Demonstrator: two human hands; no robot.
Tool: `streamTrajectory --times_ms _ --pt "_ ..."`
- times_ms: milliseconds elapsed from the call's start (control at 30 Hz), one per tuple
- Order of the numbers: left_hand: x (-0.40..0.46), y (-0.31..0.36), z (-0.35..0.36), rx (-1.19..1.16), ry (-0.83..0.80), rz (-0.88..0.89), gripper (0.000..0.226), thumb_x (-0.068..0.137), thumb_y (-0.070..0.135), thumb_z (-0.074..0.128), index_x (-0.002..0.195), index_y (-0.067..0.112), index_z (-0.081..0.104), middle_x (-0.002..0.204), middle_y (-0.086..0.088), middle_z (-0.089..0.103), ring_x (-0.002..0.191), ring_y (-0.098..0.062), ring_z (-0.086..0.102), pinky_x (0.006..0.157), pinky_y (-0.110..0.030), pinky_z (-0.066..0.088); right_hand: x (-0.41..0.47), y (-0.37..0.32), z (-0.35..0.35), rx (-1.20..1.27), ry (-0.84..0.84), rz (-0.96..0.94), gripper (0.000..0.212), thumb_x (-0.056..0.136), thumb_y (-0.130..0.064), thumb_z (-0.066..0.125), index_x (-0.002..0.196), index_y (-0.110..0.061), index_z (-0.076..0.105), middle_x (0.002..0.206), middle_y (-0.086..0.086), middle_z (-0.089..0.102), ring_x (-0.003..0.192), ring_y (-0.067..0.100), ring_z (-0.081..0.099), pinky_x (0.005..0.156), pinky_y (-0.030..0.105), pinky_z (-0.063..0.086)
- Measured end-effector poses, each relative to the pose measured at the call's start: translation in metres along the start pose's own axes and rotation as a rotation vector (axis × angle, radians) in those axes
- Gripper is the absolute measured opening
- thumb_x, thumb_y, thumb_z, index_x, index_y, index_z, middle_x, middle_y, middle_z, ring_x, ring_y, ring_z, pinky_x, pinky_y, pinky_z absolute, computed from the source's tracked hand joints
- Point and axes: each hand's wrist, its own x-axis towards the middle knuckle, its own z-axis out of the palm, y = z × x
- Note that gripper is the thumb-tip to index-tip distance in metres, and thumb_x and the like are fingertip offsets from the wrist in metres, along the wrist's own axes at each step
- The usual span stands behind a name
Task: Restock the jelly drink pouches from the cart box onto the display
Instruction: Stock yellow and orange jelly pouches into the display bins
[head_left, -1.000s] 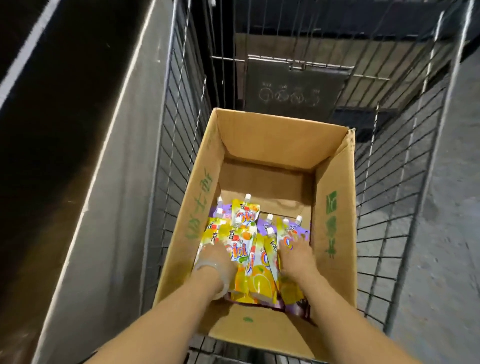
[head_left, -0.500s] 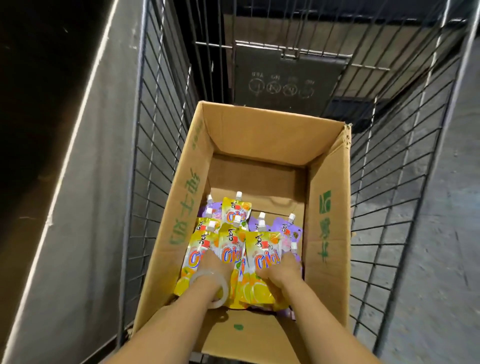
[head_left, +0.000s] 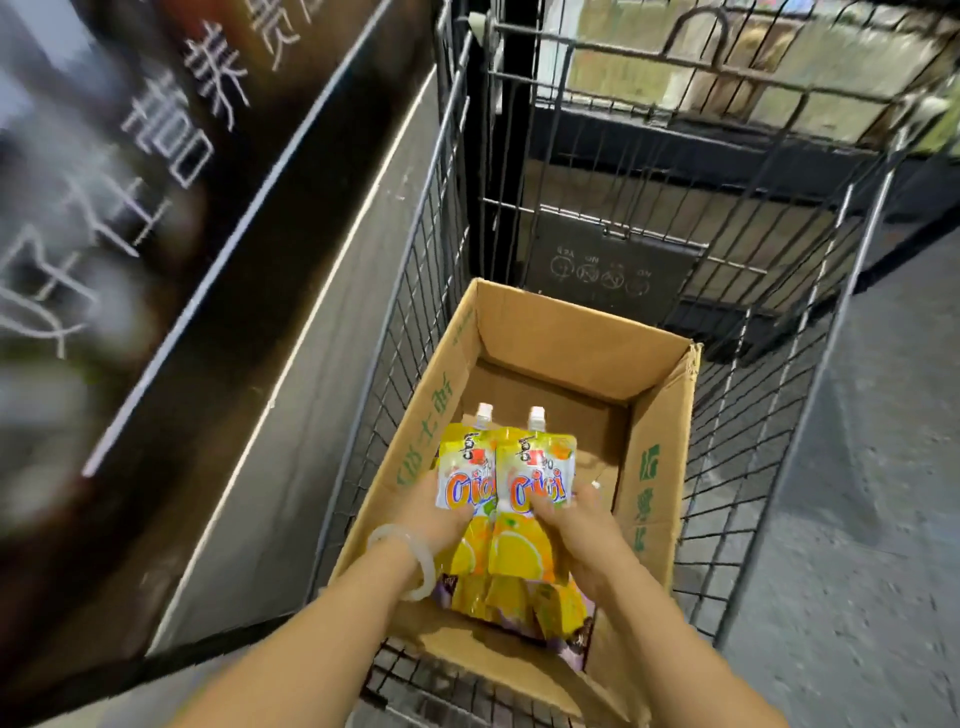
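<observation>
A stack of yellow jelly drink pouches (head_left: 535, 483) with white caps is lifted above the floor of the open cardboard box (head_left: 654, 467). My left hand (head_left: 441, 514), with a pale bangle on its wrist, grips the stack's left side. My right hand (head_left: 576, 525) grips its right side, fingers over the front pouch. Two pouches face me side by side; more yellow and purple ones hang bunched beneath them. The box sits in a wire cart (head_left: 769, 415).
A dark display wall (head_left: 156, 218) with white lettering and a grey base panel runs along the cart's left side. Grey floor (head_left: 862, 519) lies to the right. The cart's folded seat flap (head_left: 618, 270) is at the far end.
Both hands gathered the pouches lying in the box into a stack and lifted it. The box floor now shows bare where pouches lay. The view has tilted up toward the display.
</observation>
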Motion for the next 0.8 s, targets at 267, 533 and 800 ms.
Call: streamTrajectory --times_ms 267,533,800 --pt "-0.098 -0.015 -0.003 -0.495 0.126 0.102 0.045 0.078 0.021 0.074 0.116 0.014 0.052 0.115 -0.008 0.066 0.104 -0.027 0.064 0.092 -0.047 0.052 -0.081 -0.046 -0.011 -0.181 -0.281 -0.175 0.034 0.083 0.002 0.063 0.116 0.0 0.053 0.084 0.008 0.065 0.068 0.018 0.058 0.061 0.029 0.047" --pt "-0.216 -0.087 0.005 -0.808 0.337 0.135 0.049 0.078 0.014 0.073 0.122 0.009 0.052 0.117 -0.015 0.066 0.103 -0.034 0.065 0.091 -0.056 0.05 -0.185 -0.031 0.004 -0.358 -0.563 -0.314 0.035 0.075 0.005 0.072 0.104 -0.007 0.056 0.095 0.016 0.07 0.082 0.031 0.066 0.079 0.044 0.054" --pt "-0.326 -0.157 -0.008 -1.009 0.588 0.107 0.037 0.087 0.001 0.062 0.121 0.005 0.048 0.118 -0.016 0.063 0.104 -0.034 0.062 0.094 -0.052 0.049 -0.26 0.023 0.062 -0.52 -0.831 -0.282 0.025 0.079 0.004 0.068 0.102 -0.005 0.062 0.088 0.01 0.073 0.075 0.023 0.071 0.066 0.037 0.058"
